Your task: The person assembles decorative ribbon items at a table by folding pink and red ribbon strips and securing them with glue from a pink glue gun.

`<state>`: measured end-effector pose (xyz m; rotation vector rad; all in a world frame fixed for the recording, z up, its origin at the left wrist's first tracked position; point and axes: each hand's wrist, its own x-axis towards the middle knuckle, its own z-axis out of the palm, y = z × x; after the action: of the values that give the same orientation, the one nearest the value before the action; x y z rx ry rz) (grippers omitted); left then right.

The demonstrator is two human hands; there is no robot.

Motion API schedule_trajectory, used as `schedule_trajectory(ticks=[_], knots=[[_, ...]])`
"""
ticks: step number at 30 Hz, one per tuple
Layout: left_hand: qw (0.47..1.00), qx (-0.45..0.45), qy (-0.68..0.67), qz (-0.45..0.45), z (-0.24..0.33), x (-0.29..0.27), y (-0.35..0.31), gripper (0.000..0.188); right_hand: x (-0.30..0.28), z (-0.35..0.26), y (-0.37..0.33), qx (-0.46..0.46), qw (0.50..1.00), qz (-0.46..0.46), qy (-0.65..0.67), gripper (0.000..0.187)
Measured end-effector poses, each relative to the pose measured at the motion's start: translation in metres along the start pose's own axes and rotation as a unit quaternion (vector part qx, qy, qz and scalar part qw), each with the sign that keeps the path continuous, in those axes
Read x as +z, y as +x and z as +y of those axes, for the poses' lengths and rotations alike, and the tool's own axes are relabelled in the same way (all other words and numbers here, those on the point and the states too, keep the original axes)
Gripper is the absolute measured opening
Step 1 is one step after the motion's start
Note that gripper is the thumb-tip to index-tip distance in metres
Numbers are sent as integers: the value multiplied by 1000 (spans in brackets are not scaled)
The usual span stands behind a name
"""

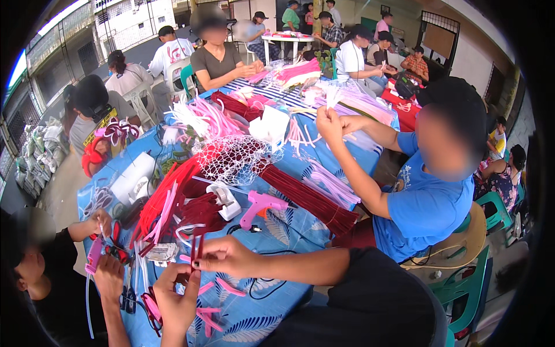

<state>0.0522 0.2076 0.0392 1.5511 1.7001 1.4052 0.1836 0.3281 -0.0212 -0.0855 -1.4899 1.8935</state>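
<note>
Close in front of me, my left hand (178,298) and my right hand (226,257) meet fingertip to fingertip. Between them they pinch a dark red pipe cleaner (198,246), bent so that two short lengths point upward. Its lower part is hidden by my fingers. Several short pink pipe cleaner pieces (230,287) lie on the blue leaf-patterned tablecloth (254,332) beside my hands. Beyond my right hand rests a pink glue gun (261,208) with a black cord. Red pipe cleaners (159,202) are heaped past my left hand.
At left, a co-worker's hand holds another pink glue gun (93,255). Red-handled scissors (118,254) lie nearby. A bundle of dark red pipe cleaners (309,199), white netting (234,159) and a white plastic holder (225,200) cover the middle. A person in blue (428,196) works at right.
</note>
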Motion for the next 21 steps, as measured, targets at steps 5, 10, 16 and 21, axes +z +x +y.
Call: schedule_trajectory(ticks=[5, 10, 16, 21], knots=[[1000, -8, 10, 7, 0, -16, 1, 8, -42, -15, 14, -12, 983, 181, 7, 21], [997, -37, -66, 18, 3, -22, 2, 7, -41, -27, 17, 42, 998, 51, -6, 30], [996, -45, -64, -48, -4, 13, -5, 7, -2, -8, 2, 0, 982, -110, -151, 37], [997, -65, -19, -43, 0, 2, -3, 8, -24, -30, 16, -21, 998, 33, -50, 49]])
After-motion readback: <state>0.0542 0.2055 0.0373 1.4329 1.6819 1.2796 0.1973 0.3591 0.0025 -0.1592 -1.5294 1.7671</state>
